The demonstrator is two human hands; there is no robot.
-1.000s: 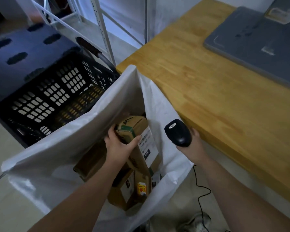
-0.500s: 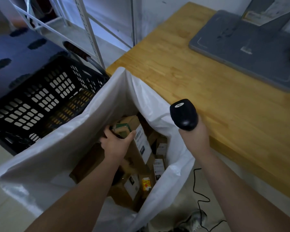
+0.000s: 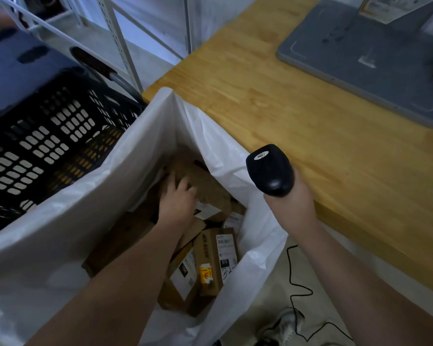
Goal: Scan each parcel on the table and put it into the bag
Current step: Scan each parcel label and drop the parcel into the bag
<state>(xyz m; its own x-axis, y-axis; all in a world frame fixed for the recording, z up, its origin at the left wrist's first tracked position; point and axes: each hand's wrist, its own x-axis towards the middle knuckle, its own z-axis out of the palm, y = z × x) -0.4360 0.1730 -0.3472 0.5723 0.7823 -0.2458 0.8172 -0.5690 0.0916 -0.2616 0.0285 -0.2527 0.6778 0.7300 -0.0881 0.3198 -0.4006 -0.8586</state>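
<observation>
A large white plastic bag (image 3: 125,151) stands open beside the wooden table (image 3: 298,136). Several brown cardboard parcels with white labels (image 3: 210,260) lie inside it. My left hand (image 3: 176,198) reaches deep into the bag. Its fingers are spread flat on the top of a brown parcel (image 3: 208,182) that lies on the pile; this part is blurred. My right hand (image 3: 290,206) grips a black barcode scanner (image 3: 270,171) above the bag's right rim, at the table's edge. The scanner's black cable (image 3: 294,278) hangs down to the floor.
A black perforated plastic crate (image 3: 43,138) stands just left of the bag. A grey monitor base (image 3: 360,66) sits at the table's far right. White metal shelving (image 3: 115,38) rises behind the crate. A shoe (image 3: 280,328) shows on the floor below the bag.
My left hand has carried the labelled parcel down into the bag and now lies flat on it. The right hand with the scanner has lifted slightly towards the table.
</observation>
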